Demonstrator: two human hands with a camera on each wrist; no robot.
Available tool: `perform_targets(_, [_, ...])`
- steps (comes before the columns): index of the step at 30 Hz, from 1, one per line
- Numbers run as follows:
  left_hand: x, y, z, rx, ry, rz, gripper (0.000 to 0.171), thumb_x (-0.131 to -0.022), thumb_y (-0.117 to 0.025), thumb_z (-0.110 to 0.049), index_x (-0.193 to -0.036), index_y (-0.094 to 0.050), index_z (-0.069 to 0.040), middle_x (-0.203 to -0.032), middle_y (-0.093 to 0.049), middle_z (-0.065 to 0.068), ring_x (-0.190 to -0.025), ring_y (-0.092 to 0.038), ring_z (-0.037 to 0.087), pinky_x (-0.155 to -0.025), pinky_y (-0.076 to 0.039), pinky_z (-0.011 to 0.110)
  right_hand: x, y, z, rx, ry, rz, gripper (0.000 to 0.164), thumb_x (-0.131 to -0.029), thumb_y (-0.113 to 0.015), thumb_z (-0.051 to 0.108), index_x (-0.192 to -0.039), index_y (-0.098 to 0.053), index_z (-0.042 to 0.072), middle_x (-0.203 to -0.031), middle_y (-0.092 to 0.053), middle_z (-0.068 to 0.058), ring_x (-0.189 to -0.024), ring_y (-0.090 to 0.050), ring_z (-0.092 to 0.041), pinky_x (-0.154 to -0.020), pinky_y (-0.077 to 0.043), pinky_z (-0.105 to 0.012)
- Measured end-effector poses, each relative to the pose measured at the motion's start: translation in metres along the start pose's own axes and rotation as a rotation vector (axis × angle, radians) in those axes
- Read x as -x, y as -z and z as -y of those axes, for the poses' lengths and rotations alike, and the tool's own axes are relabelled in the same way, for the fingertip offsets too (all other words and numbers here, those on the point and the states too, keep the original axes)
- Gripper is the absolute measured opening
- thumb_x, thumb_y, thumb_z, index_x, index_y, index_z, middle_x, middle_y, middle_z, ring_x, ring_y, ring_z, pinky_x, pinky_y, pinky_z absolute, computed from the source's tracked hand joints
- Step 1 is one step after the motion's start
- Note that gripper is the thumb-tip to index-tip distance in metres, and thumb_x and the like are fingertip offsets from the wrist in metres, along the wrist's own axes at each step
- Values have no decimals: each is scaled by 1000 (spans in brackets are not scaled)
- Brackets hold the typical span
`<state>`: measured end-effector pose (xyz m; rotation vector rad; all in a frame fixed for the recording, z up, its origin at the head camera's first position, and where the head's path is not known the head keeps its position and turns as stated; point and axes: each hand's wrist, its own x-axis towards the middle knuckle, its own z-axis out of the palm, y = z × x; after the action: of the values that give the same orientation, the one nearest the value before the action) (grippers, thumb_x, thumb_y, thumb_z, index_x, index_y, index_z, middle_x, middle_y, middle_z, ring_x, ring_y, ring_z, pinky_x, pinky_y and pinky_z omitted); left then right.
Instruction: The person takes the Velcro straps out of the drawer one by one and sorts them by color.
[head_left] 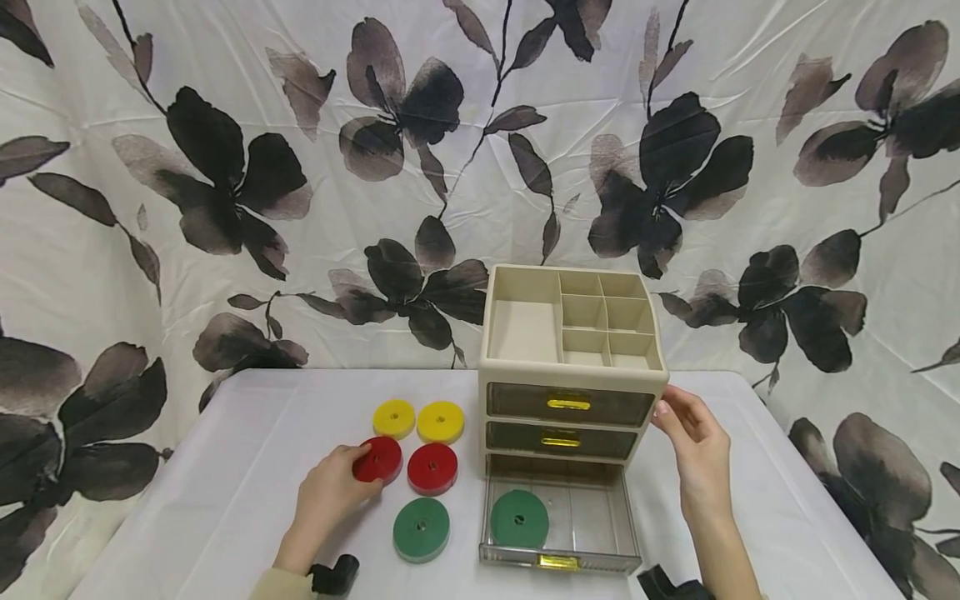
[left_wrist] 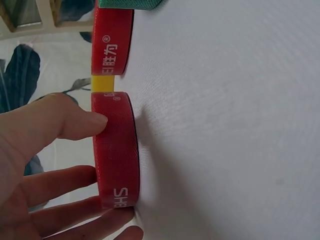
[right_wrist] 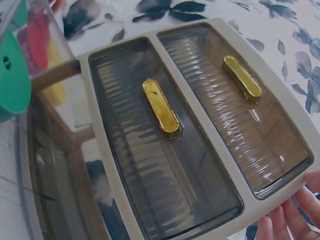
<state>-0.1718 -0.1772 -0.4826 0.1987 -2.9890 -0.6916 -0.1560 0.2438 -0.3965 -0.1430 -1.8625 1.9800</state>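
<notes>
My left hand (head_left: 330, 487) grips a red tape roll (head_left: 380, 459) lying flat on the white table, thumb on one side and fingers around the other. In the left wrist view, white lettering runs along that roll's rim (left_wrist: 117, 150). A second red roll (head_left: 432, 468) lies just right of it. My right hand (head_left: 699, 442) touches the right side of a cream drawer organizer (head_left: 573, 375), fingertips at its front edge. The organizer's clear bottom drawer (head_left: 600, 517) is pulled out and has a green roll (head_left: 519, 518) in its left part.
Two yellow rolls (head_left: 441, 422) lie behind the red ones, and another green roll (head_left: 422, 529) lies in front. Two upper drawers (head_left: 525, 403) with gold handles are closed. Divided compartments (head_left: 525, 329) top the organizer. A floral cloth (head_left: 300, 208) hangs behind the table.
</notes>
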Motion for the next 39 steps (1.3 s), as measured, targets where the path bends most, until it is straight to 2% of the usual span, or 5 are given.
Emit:
perform_targets(12, [3, 3, -5, -18, -21, 0, 58, -73, -80, -22, -122, -62, 3, -106, -66, 20, -92, -63, 32, -77, -57, 50, 1, 0, 0, 1, 2, 4, 28, -93, -61, 11, -119, -59, 2, -107, -64, 8, -98, -63, -2, -83, -51, -11])
perform_targets(18, [4, 4, -3, -7, -11, 19, 60, -76, -78, -23, -127, -59, 3, -121, -61, 26, -104, -60, 40, -83, -55, 53, 0, -1, -1, -1, 4, 6, 27, -93, -61, 11, -119, -59, 2, -107, -64, 8, -99, -63, -2, -82, -51, -11])
perform_targets(22, [8, 5, -5, -12, -10, 4, 61, -77, -77, -23, -129, -58, 0, -131, -52, 31, -112, -55, 47, -85, -53, 58, 1, -1, -1, 2, 0, 3, 28, -93, -61, 11, -119, -59, 2, -107, -64, 8, -99, -63, -2, -82, -51, -11])
perform_targets(33, [22, 14, -22, -35, -53, -80, 55, -79, -76, -22, -128, -59, -5, -129, -56, 28, -110, -57, 43, -81, -54, 58, 0, 0, -2, -11, 6, -1, 27, -93, -61, 11, -118, -60, 2, -107, -64, 7, -98, -63, -3, -82, -51, -11])
perform_targets(39, [28, 19, -34, -31, -82, -85, 55, -80, -74, -23, -130, -58, -7, -128, -58, 23, -109, -58, 38, -79, -56, 54, 0, 0, -1, -15, 6, 0, 27, -93, -61, 11, -118, -60, 3, -107, -64, 7, -97, -63, -3, -82, -51, -11])
